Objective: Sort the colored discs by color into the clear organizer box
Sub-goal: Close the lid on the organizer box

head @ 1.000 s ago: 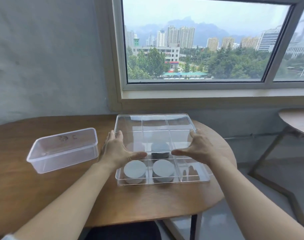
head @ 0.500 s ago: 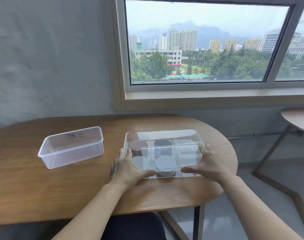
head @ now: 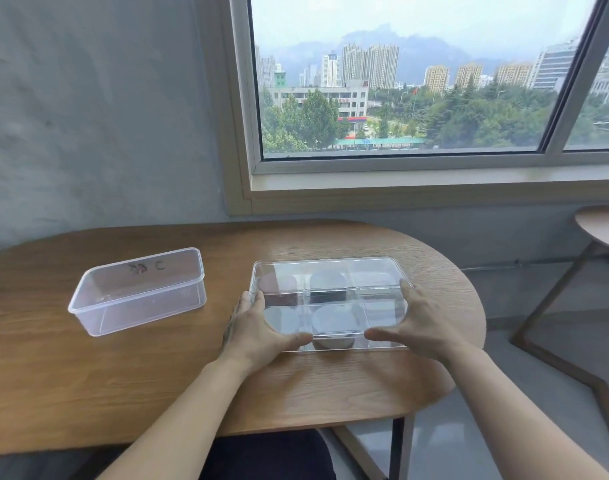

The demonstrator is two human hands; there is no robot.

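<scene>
The clear organizer box (head: 374, 271) lies flat on the wooden table (head: 88, 382) with its clear lid down on top. Through the lid I see stacks of grey discs (head: 332, 318) in the front compartments and darker discs (head: 327, 282) in the back ones; their colours look washed out. My left hand (head: 258, 330) grips the box's front left corner, thumb on the front edge. At the front right corner my right hand (head: 417, 323) grips it the same way.
An empty clear plastic tub (head: 140, 292) with dark writing on its wall stands to the left. The table's rounded edge runs close behind and right of the box. A second small table (head: 600, 226) stands at the far right, under the window.
The lid, held tilted up over the box a second ago, has come down flat onto it. Both hands stayed on its sides and moved down with it.
</scene>
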